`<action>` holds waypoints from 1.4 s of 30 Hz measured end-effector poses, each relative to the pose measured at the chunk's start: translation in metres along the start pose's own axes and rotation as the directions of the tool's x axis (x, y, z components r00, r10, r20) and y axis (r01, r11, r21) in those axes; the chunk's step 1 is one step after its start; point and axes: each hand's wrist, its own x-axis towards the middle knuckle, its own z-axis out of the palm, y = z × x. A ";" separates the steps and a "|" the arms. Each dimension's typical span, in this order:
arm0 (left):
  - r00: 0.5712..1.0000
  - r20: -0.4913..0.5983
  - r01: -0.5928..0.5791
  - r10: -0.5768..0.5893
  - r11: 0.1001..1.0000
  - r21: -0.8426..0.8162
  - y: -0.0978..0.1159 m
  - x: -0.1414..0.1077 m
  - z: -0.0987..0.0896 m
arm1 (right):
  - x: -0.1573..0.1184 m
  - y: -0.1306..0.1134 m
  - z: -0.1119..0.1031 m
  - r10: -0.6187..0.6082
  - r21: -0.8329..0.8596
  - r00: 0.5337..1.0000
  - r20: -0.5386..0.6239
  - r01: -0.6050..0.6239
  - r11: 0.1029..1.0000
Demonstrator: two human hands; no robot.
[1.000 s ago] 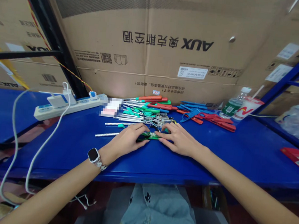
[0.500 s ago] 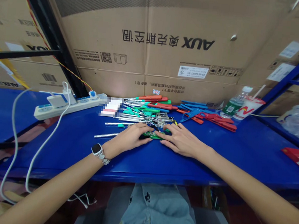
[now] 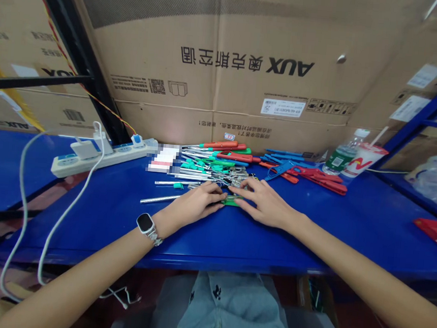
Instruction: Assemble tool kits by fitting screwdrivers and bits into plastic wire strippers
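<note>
The slim green plastic piece [image 3: 232,203] on the smooth blue table [image 3: 211,242] looks light, stiff and slightly slick, best pinched by its ends. The left hand [image 3: 195,203], half curled, grasps its left end; the right hand [image 3: 270,204], fingers loosely spread, touches the right, its grip unclear.

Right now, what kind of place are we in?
Probably a storeroom or small workshop: there's a big cardboard box, a blue shelf used as a worktable, and a pile of tools.
</note>
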 end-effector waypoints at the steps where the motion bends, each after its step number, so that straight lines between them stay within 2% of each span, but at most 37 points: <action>1: 1.000 -0.005 0.001 -0.001 1.000 0.002 0.001 0.000 0.000 | 0.009 0.005 0.000 0.028 0.009 0.997 -0.067 -0.028 1.000; 2: 1.000 -0.009 0.002 -0.002 1.000 0.002 0.001 0.000 0.001 | 0.021 0.011 0.000 0.059 0.016 0.992 -0.116 -0.058 0.998; 4: 1.000 -0.017 0.014 -0.014 1.000 -0.003 0.002 -0.001 0.001 | 0.050 0.024 0.001 0.128 -0.014 0.982 -0.141 -0.132 0.991; 6: 0.999 -0.028 0.025 -0.026 1.000 -0.014 0.002 -0.002 0.003 | 0.081 0.035 0.003 0.205 -0.088 0.977 -0.056 -0.209 0.974; 10: 0.997 -0.061 0.034 -0.038 0.998 -0.060 0.000 -0.001 0.005 | 0.125 0.046 0.008 0.229 -0.206 0.960 0.159 -0.195 0.959; 13: 0.997 -0.071 0.037 -0.042 0.997 -0.075 -0.001 0.003 0.006 | 0.136 0.047 0.007 0.212 -0.234 0.961 0.179 -0.167 0.958; 16: 0.996 -0.067 0.045 -0.050 0.997 -0.066 0.000 0.006 0.004 | 0.129 0.048 -0.001 0.229 -0.156 0.969 0.097 -0.212 0.965; 18: 0.997 -0.060 0.051 -0.055 0.997 -0.065 0.000 0.006 0.002 | 0.115 0.048 -0.009 0.253 -0.012 0.967 0.022 -0.253 0.967; 20: 0.997 -0.047 0.051 -0.053 0.997 -0.059 0.000 0.005 0.001 | 0.095 0.045 -0.015 0.238 0.196 0.971 -0.033 -0.228 0.954; 22: 0.998 -0.035 0.055 -0.056 0.997 -0.052 -0.001 0.005 0.001 | 0.071 0.041 -0.017 0.236 0.412 0.968 -0.088 -0.180 0.893; 24: 0.997 -0.034 0.071 -0.073 0.996 -0.057 -0.002 0.005 0.002 | 0.048 0.038 -0.015 0.265 0.546 0.961 -0.073 -0.184 0.818; 28: 0.990 -0.042 0.128 -0.133 0.987 -0.096 0.000 0.009 0.002 | 0.019 0.036 -0.006 0.339 0.698 0.940 -0.032 -0.222 0.681; 32: 0.977 -0.063 0.191 -0.203 0.970 -0.152 0.002 0.009 -0.003 | 0.014 0.037 -0.001 0.393 0.791 0.920 -0.001 -0.240 0.563; 34: 0.970 -0.100 0.202 -0.220 0.966 -0.162 0.002 0.006 -0.008 | 0.017 0.038 0.002 0.417 0.774 0.908 -0.049 -0.229 0.590; 37: 0.964 -0.163 0.188 -0.210 0.972 -0.139 -0.001 0.001 -0.014 | 0.022 0.039 0.007 0.423 0.654 0.894 -0.148 -0.233 0.720; 40: 0.964 -0.179 0.177 -0.195 0.978 -0.112 -0.005 -0.003 -0.017 | 0.030 0.043 0.011 0.341 0.410 0.920 -0.191 -0.241 0.880; 42: 0.971 -0.157 0.168 -0.182 0.980 -0.103 -0.006 -0.004 -0.018 | 0.035 0.046 0.012 0.268 0.214 0.949 -0.168 -0.230 0.949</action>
